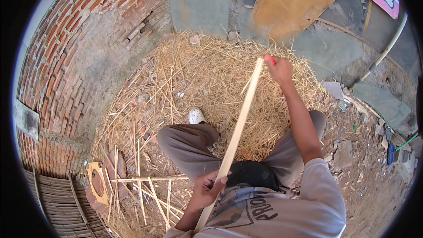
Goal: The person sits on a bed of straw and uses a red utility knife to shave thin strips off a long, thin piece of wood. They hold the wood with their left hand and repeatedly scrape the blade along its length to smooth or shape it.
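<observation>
A long, pale bamboo strip (240, 125) runs slantwise from beside my waist up to the far end near my right hand. My left hand (208, 189) is closed around its lower part, thumb on top. At the strip's top end, my right hand (280, 69) is closed on a red-handled tool (269, 59); its blade, if any, cannot be made out. A thin sliver (246, 87) stands off the strip's left edge near the top. Beneath the strip, a black pad (249, 176) lies across my lap.
Straw-like bamboo shavings (207, 70) heap in front of my legs. Several cut strips (150, 178) lie crossed at the left, near a wooden piece with a cutout (98, 183). A brick wall (75, 66) rises at the left; boards (299, 4) lean at the back.
</observation>
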Available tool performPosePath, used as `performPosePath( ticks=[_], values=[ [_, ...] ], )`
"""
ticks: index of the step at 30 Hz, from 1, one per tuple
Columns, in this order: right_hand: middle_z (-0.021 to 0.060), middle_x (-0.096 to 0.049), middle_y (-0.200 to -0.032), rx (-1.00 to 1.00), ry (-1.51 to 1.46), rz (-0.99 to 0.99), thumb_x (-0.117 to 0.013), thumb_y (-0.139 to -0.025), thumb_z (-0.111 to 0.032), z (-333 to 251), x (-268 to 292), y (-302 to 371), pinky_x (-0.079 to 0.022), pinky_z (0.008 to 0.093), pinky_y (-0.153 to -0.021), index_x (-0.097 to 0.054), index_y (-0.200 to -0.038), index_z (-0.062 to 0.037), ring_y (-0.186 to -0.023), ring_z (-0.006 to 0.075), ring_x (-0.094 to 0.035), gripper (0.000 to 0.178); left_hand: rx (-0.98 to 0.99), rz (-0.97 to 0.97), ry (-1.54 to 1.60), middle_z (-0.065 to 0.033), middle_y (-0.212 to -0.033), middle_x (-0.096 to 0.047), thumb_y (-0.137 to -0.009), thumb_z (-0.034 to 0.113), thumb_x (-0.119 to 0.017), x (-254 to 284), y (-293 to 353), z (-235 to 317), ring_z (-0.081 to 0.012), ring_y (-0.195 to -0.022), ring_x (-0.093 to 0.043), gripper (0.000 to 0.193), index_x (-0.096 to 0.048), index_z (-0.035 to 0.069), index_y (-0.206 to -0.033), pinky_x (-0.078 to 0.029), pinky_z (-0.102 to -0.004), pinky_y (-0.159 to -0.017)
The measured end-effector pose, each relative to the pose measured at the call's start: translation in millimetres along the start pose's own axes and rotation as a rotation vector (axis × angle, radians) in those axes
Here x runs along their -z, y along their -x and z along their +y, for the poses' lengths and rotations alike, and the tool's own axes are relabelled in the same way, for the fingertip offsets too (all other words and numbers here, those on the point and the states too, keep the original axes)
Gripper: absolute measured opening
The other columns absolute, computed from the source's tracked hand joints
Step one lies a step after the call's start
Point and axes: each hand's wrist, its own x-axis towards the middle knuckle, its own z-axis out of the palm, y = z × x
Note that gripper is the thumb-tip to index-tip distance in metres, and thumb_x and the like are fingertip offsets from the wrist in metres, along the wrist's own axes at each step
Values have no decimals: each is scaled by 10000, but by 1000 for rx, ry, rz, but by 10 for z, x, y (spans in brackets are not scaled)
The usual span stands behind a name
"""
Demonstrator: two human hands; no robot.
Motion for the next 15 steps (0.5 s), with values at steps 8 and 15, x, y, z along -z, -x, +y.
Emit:
performPosePath(
  ticks=[8, 15],
  values=[
    [76, -492, -500, -52, -35, -153, -409, -877, -750, -274, 221, 230, -404, 403, -502, -568, -573, -51, -478, 214, -483, 780, -13, 201, 60, 7, -647, -571, -977, 138, -569, 111, -75, -93, -38, -473, -491, 247, -637, 15, -1180, -387, -177, -430],
    [55, -529, -488, 638, -92, -348, -658, -740, -692, -1046, 266, 1341, -443, 381, -478, -588, -580, -104, -445, 251, -558, 613, -102, 240, 28, 21, -671, -558, -984, 143, -559, 174, -319, 46, -21, -530, -476, 302, -595, 36, -1264, -400, -177, -457]
  ],
)
